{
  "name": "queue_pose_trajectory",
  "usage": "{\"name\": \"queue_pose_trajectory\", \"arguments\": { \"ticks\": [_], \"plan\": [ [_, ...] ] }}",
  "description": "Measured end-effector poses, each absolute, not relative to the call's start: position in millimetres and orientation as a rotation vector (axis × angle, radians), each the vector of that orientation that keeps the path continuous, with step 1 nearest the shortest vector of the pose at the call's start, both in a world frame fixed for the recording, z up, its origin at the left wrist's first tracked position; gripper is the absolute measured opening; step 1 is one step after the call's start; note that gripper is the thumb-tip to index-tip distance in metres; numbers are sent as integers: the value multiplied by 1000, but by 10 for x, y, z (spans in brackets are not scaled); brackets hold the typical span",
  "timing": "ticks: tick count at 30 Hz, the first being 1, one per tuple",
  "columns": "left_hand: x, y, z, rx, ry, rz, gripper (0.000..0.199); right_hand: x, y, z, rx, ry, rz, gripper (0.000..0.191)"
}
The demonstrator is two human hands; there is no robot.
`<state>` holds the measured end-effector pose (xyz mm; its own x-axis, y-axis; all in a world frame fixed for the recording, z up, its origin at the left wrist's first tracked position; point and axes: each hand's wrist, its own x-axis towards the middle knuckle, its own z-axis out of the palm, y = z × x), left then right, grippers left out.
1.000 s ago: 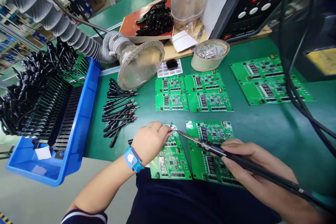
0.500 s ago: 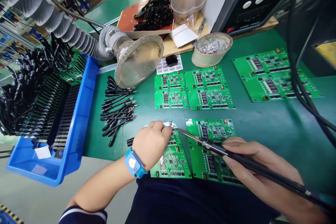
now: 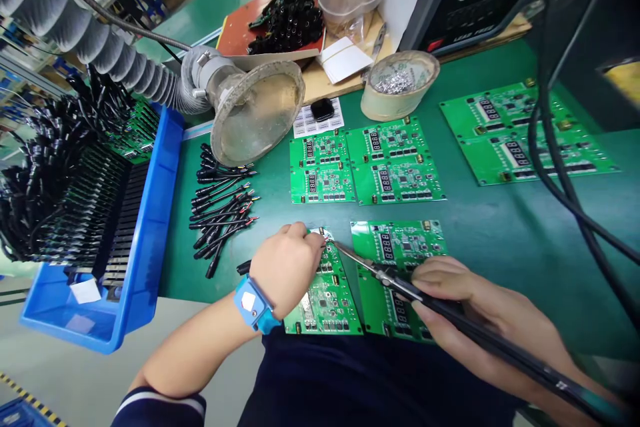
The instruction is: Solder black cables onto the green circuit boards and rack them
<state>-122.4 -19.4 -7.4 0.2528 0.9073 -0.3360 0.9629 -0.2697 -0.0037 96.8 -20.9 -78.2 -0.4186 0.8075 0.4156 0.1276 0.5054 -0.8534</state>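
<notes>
My right hand (image 3: 480, 320) grips a black soldering iron (image 3: 400, 283) like a pen. The iron's tip meets the upper edge of a green circuit board (image 3: 327, 307), beside my left fingertips. My left hand (image 3: 287, 267), with a blue wrist strap (image 3: 255, 303), is closed in a pinch over that board. It holds a short black cable (image 3: 243, 267), whose plug end sticks out left of the hand; thin red wire shows at the fingertips. The hand hides the cable's middle and the board's left part. A second board (image 3: 397, 240) lies to the right, partly under my right hand.
More boards (image 3: 320, 167) lie farther back and at the right (image 3: 520, 133). Loose black cables (image 3: 225, 213) lie left, beside a blue bin (image 3: 145, 240) of wired boards. Behind stand a fume hood (image 3: 257, 113), a tape roll (image 3: 400, 83) holding solder bits, and a soldering station (image 3: 470, 0). Black cords (image 3: 550, 140) hang right.
The whole view has shifted slightly. Both hands keep nearly the same place over the board, with the iron's tip still by the left fingertips.
</notes>
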Motion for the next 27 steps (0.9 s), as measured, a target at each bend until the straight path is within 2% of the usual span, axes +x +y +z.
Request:
{"name": "queue_pose_trajectory", "arguments": {
  "ticks": [8,27],
  "plan": [
    [-1240,-210,-87,2318,1761,-373,22,1039,-292,-802,-960,-1721,997,18],
    [-1266,-208,-116,2322,1779,-267,24,998,-257,-813,-961,-1859,920,16]
  ]
}}
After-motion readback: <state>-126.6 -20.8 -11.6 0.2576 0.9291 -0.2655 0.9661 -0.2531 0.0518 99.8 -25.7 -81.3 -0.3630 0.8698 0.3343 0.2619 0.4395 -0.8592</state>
